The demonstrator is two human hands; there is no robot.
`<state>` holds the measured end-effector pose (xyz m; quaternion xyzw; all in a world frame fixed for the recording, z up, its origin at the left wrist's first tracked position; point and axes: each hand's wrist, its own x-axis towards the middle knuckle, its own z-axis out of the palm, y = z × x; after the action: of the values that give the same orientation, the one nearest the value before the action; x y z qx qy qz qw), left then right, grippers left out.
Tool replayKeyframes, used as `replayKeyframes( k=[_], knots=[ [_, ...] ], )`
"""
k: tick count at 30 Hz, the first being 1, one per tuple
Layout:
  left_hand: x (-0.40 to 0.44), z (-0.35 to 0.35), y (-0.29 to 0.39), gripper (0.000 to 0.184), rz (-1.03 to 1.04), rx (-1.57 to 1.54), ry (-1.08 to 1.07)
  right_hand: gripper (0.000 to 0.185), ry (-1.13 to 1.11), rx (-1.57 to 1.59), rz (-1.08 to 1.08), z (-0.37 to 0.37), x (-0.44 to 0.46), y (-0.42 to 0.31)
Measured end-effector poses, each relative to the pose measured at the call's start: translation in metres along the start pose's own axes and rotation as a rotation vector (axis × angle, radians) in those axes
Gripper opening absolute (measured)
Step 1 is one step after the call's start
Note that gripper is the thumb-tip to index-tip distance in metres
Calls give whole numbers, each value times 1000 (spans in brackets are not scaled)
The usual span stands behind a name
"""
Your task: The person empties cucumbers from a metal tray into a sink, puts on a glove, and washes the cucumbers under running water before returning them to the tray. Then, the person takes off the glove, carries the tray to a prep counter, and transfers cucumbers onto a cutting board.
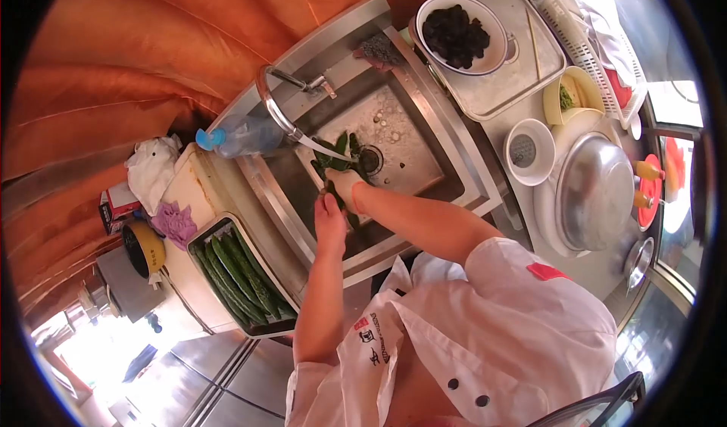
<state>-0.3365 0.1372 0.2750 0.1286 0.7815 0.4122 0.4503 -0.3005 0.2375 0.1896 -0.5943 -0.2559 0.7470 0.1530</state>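
Over the steel sink (413, 151), both hands are at a bunch of dark green vegetables (333, 157), whose exact kind I cannot make out. Water from the curved tap (271, 105) runs onto them. My right hand (346, 186) is closed around the bunch, with a reddish band at the wrist. Just beside it, my left hand (329, 213) has its fingers wrapped round the lower part of the greens. Part of the bunch is hidden by my hands. Near it lies the drain (370, 159), with small bits scattered on the sink floor.
On the left stand a tray of cucumbers (236, 275), a blue-capped bottle (235, 137) and a purple cloth (174, 224). To the right are a bowl of black pieces (456, 35) on a metal tray (485, 98), a white cup (528, 152) and a metal domed lid (597, 192).
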Motion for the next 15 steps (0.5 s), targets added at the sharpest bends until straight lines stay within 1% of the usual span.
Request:
replayKeyframes(
  k=[1,2,3,4,5,6,7,8,10,11,12,13,14,15],
  knots=[
    [-15,-4,-1,40,-60,32,-8,34,-152,297,166,1,-5,-10],
    [-30,-7,-3,39,-126,69,-18,36,-57,60,-76,-6,30,-1],
    [-55,-7,13,37,-179,1,-107,34,-122,57,171,-25,56,-21],
    [-62,-8,13,37,-191,6,-104,40,-190,52,415,-38,72,-36],
    [-62,-6,14,35,-216,-83,-101,40,-185,53,412,-34,56,-33],
    [-60,-3,17,34,-238,-178,-100,43,-90,87,163,-27,26,-26],
    [-50,-1,25,34,-332,-239,-61,47,0,114,-89,-17,6,-20],
    [-47,-3,23,34,-335,-243,-60,46,16,27,-157,-8,-1,-4],
    [-36,-5,21,32,-339,-301,-20,44,-6,-41,-128,0,-7,13],
    [-36,-3,22,32,-331,-307,-25,44,-26,-6,-114,-3,-2,14],
    [-51,-7,22,31,-362,-390,-86,43,-33,13,-107,-11,18,11],
    [-72,-18,16,30,-408,-463,-136,43,-57,99,-20,-20,32,2],
    [-85,-27,9,30,-425,-454,-124,39,-68,362,100,-25,22,-27],
    [-88,-29,6,29,-391,-469,-143,36,-67,289,111,-22,26,-27]
  ],
)
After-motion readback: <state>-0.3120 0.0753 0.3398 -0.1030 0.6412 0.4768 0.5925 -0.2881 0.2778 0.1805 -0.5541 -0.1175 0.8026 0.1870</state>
